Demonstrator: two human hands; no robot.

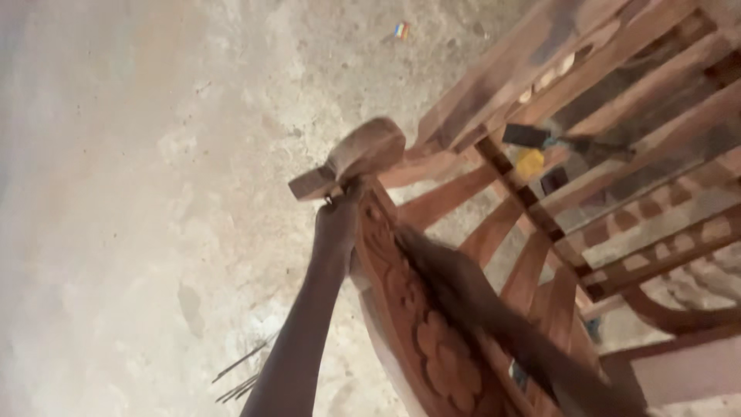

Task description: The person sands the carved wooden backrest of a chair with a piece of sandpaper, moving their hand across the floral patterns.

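My left hand (336,225) is closed around the top end of a carved wooden panel (421,332) with flower and scroll relief. It sits just under a rounded wooden block (356,157) that juts out at the panel's tip. Whether the fingers also pinch a small tool there is unclear. My right forearm (494,313) crosses the panel as a dark motion-blurred streak, and its hand (413,245) is smeared near the panel's upper part. What that hand holds cannot be made out.
A reddish wooden chair frame (617,93) with slats and rails fills the right side. A yellow object (529,162) and dark tools (526,135) lie among the slats. Thin metal rods (243,372) and a small coloured scrap (401,30) lie on the concrete floor (139,193).
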